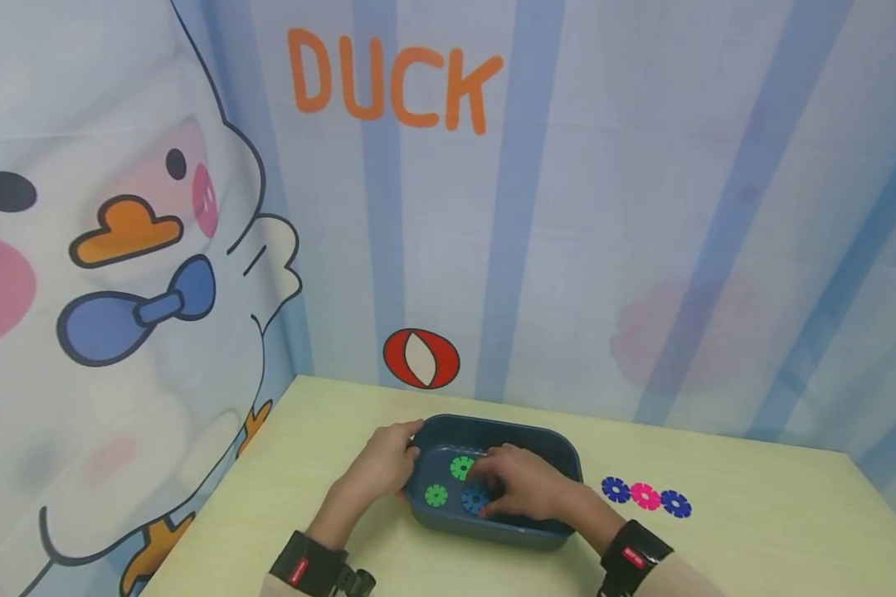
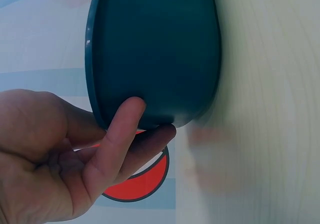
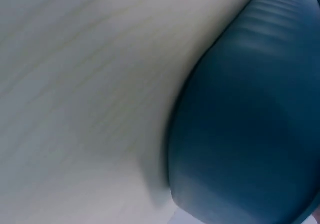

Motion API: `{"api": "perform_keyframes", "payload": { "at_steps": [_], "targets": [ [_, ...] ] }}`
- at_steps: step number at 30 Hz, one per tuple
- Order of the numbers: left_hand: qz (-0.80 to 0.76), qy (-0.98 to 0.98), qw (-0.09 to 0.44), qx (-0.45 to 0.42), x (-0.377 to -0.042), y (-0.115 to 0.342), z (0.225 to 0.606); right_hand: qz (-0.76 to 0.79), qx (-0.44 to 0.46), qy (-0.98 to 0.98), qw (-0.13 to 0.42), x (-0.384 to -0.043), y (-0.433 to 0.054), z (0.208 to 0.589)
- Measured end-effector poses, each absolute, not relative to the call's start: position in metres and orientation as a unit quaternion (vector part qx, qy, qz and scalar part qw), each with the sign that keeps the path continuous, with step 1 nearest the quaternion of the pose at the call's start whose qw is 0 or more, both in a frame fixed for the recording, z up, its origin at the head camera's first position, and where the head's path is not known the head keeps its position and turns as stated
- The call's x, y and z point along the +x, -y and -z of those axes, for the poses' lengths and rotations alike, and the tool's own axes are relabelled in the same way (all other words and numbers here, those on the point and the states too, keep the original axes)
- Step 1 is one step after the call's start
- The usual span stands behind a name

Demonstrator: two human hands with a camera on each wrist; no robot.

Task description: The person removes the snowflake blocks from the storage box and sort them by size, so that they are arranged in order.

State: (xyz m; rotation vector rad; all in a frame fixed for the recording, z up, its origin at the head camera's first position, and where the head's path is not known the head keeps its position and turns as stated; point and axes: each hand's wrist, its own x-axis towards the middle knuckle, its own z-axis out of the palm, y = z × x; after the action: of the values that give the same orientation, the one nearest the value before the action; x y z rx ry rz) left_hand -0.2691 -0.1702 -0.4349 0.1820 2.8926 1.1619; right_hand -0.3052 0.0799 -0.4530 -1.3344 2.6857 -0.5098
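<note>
A person's left hand (image 1: 384,456) grips the rim of a dark blue-green basin (image 1: 485,529) at its 10 o'clock, as the person faces it. The right hand (image 1: 523,482) reaches inside, fingers bent, thumb beside a blue notched disc (image 1: 474,500); from here I cannot tell whether it holds anything. That disc lies toward 7 o'clock in the basin, with green discs at 9 (image 1: 436,496) and 10 (image 1: 461,468). Outside at 3 o'clock, a blue disc (image 1: 616,490), a pink one (image 1: 645,497) and another blue one (image 1: 675,503) form a row on the pale yellow tabletop (image 1: 762,531). At 12 hangs a striped curtain (image 1: 612,207) lettered "DUCK".
</note>
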Motion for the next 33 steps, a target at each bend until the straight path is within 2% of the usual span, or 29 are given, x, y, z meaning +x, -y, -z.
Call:
{"api": "perform_keyframes", "payload": {
  "at_steps": [8, 18, 24, 33],
  "targets": [
    [-0.377, -0.924, 0.013, 0.062, -0.269, 0.17, 0.435, 0.136, -0.424, -0.894, 0.051, -0.304, -0.074, 0.457],
    [-0.384, -0.92, 0.011, 0.073, -0.271, 0.171, 0.439, 0.129, -0.423, -0.893, 0.081, -0.305, -0.069, 0.456],
    [-0.402, -0.913, 0.02, 0.067, -0.271, 0.173, 0.439, 0.139, -0.465, -0.872, 0.056, -0.317, -0.076, 0.475],
    [-0.392, -0.917, 0.017, 0.069, -0.271, 0.173, 0.438, 0.28, -0.433, -0.851, 0.1, -0.309, -0.089, 0.456]
  ]
}}
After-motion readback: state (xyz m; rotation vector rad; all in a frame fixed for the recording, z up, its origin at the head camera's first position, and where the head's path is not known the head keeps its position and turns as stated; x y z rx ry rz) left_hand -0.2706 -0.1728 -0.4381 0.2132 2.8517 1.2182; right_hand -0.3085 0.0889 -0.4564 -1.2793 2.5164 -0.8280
